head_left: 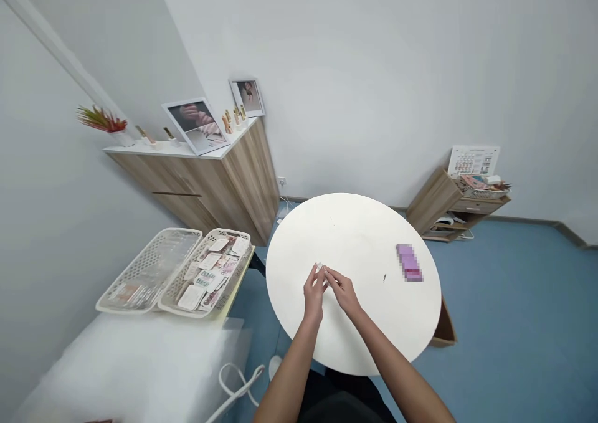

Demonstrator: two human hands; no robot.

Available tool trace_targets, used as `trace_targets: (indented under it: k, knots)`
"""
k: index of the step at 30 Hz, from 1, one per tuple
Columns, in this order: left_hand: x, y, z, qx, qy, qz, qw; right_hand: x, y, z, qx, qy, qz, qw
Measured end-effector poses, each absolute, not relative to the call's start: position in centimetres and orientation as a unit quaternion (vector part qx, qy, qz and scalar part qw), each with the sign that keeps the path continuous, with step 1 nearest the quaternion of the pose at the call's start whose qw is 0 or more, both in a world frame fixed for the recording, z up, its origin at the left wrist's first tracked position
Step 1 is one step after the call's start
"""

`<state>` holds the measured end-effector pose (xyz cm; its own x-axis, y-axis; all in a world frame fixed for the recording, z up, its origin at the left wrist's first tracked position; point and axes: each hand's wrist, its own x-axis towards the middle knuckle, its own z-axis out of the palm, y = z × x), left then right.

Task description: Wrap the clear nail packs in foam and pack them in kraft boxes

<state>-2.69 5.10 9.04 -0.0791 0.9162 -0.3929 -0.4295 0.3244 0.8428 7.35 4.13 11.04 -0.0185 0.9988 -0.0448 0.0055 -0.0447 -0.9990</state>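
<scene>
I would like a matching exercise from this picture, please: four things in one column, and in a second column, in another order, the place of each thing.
Things:
1. Small white item
2. Pixelated purple package
3. Plastic basket of printed cards
4. Framed hand photo

Places:
A. On top of the wooden cabinet
B. Next to a second plastic basket
C. Between the left hand and the right hand
D. On the round white table, right of the hands

Pairs: 1-C, 2-D, 3-B, 4-A
</scene>
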Motion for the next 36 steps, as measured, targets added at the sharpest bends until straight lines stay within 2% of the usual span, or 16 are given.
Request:
trace_targets:
  k: [6,21,27,32,36]
  knots:
    - [-0.3,5.2,7.4,0.263,0.546,0.511,0.609,9.6,3.2,10.3,-0.530,-0.479,0.506,0.483]
    - [-1.2,7.4,6.1,0.326,0.550,0.435,0.634,9.1,3.9,8.1,-0.574,-0.414,0.487,0.511]
    - [-2.6,8.4,6.1,0.321,0.501,0.392,0.702,11.1,4.9,6.3,-0.574,-0.368,0.540,0.494]
    - [-3.9,9.6,4.8,0.240,0.458,0.360,0.777,13.9,5.6,4.4,-0.645,-0.393,0.451,0.477]
    - [-4.1,9.7,2.1,0.225,0.503,0.336,0.764,14.8,5.8,2.6,-0.664,-0.334,0.484,0.461]
